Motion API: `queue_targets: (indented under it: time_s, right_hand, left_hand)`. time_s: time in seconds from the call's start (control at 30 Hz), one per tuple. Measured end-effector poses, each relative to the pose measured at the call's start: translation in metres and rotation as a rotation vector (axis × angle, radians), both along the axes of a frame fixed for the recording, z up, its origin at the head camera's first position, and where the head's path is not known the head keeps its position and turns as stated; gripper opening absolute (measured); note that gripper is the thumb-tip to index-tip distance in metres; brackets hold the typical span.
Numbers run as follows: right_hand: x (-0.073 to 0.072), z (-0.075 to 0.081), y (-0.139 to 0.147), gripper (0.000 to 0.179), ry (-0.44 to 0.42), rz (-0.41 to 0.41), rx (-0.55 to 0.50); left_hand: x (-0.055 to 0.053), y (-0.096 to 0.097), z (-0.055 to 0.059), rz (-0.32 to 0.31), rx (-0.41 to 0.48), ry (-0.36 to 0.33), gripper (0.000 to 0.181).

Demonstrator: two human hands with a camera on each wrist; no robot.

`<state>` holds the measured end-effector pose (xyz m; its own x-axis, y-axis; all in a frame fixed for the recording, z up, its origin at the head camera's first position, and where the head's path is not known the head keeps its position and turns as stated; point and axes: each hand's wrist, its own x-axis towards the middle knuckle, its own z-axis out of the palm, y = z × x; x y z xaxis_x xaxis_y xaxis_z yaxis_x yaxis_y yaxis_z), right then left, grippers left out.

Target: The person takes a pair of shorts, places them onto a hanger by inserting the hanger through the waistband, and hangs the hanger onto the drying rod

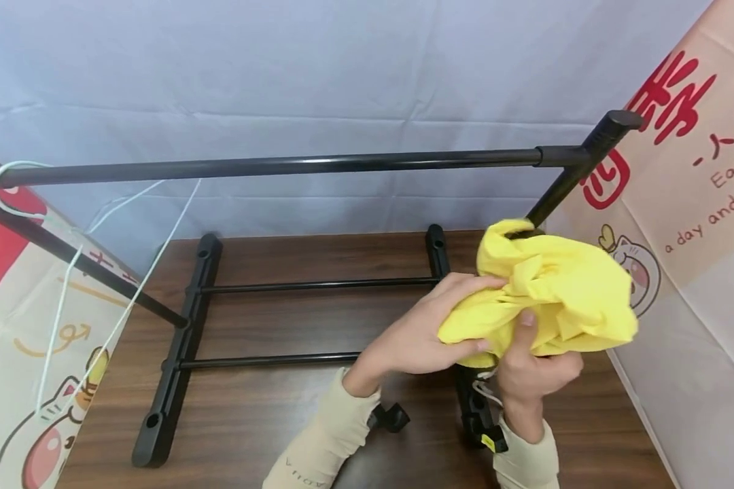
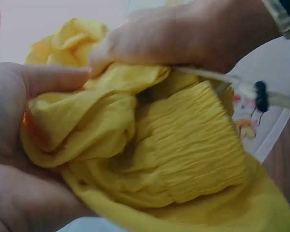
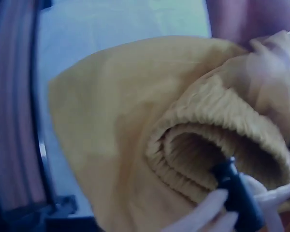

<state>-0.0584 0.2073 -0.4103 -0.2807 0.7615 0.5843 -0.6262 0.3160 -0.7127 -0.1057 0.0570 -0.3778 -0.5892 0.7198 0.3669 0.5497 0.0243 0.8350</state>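
Note:
A bunched yellow garment (image 1: 563, 285) is held up in front of the rack's right side by both hands. My left hand (image 1: 431, 333) grips its left part between thumb and fingers. Lower down, my right hand (image 1: 535, 363) holds it from below, thumb laid on the cloth. In the left wrist view a gathered elastic band (image 2: 198, 145) of the garment shows close up. The right wrist view shows the rolled elastic opening and, before it, a black cord stopper (image 3: 239, 200) on a pale cord (image 3: 280, 193). Cloth hides some of the fingers.
A black clothes rack (image 1: 318, 165) stands on the brown wood-grain surface (image 1: 306, 319), its crossbar beyond the hands. At the bar's left end hangs a pale hanger (image 1: 73, 258). Behind is a whitish cloth wall (image 1: 281, 75), with a printed panel (image 1: 697, 204) at the right.

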Motion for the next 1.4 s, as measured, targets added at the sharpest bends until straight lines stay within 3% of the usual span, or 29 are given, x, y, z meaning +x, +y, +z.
queue_targets:
  time_s: [0.1,0.2,0.37,0.53,0.67,0.83,1.0,1.1,1.2,1.33,1.4]
  right_hand:
    - [-0.006,-0.012,-0.008,0.036,0.029,0.059,0.072]
    - [-0.011,-0.023,-0.013,0.038,-0.006,0.101,0.182]
    - [-0.021,-0.036,-0.020,0.048,-0.084,0.145,0.400]
    - [-0.034,-0.033,-0.032,0.042,-0.139,0.237,0.608]
    - [-0.042,-0.029,-0.044,0.042,-0.193,0.344,0.720]
    - [-0.051,-0.031,-0.055,0.049,-0.213,0.518,0.698]
    - [-0.059,-0.031,-0.057,0.053,-0.141,0.605,0.619]
    - [-0.060,-0.027,-0.053,0.058,-0.125,0.599,0.616]
    - [-0.057,-0.022,-0.048,0.067,-0.133,0.541,0.683]
    - [-0.050,-0.013,-0.045,0.082,-0.137,0.445,0.877]
    - [-0.046,-0.008,-0.047,0.094,-0.189,0.431,1.001]
  left_hand:
    - [-0.003,-0.017,-0.008,0.016,-0.009,-0.050,0.077]
    - [-0.004,-0.032,-0.018,0.033,-0.014,-0.116,0.081]
    - [-0.005,-0.056,-0.035,0.059,0.038,-0.307,0.086]
    - [-0.008,-0.072,-0.053,0.174,0.124,-0.502,0.093]
    - [-0.012,-0.080,-0.068,0.298,0.176,-0.597,0.099]
    - [-0.017,-0.088,-0.084,0.419,0.259,-0.634,0.094]
    - [-0.023,-0.101,-0.094,0.459,0.414,-0.651,0.089]
    - [-0.026,-0.108,-0.093,0.460,0.519,-0.638,0.092]
    - [-0.028,-0.116,-0.087,0.469,0.583,-0.617,0.092]
    - [-0.029,-0.124,-0.076,0.475,0.626,-0.609,0.085]
    - [-0.029,-0.128,-0.072,0.469,0.642,-0.607,0.079]
